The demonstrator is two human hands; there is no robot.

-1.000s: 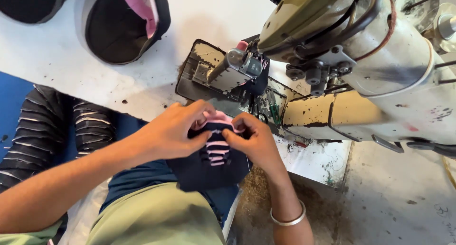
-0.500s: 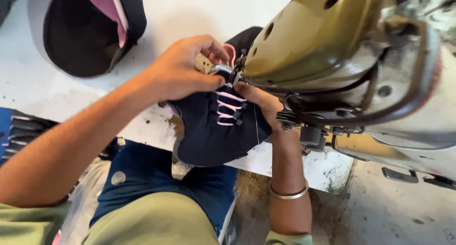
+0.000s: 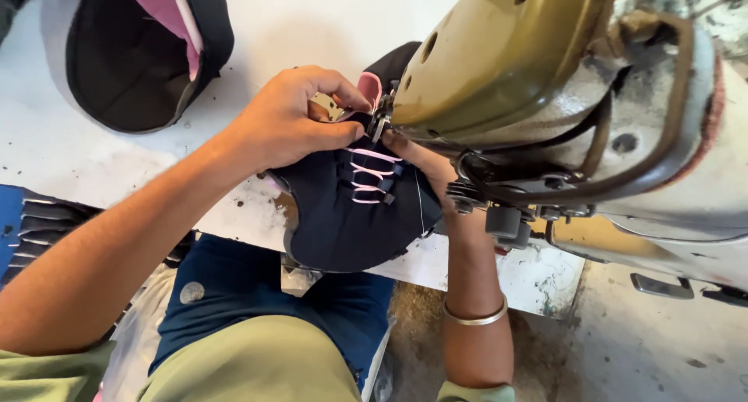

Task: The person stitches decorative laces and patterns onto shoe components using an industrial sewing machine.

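**Shoe upper pressed closer under the machine head**

Having shifted further in under the sewing machine (image 3: 545,98) since half a second ago; left hand (image 3: 292,121) pinching the navy shoe upper (image 3: 351,207) at its pink-lined collar, right hand (image 3: 421,156) gripping its far edge, half hidden. Pink lacing already threaded; collar seemingly being stitched; another upper (image 3: 132,59) waiting on the worktop (image 3: 312,20)

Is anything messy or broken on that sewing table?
Yes, a bit. The white table is stained and chipped along its front edge, with dark specks scattered on top. The sewing machine has worn, grimy paint. The dark shoe upper with pink laces looks undamaged.
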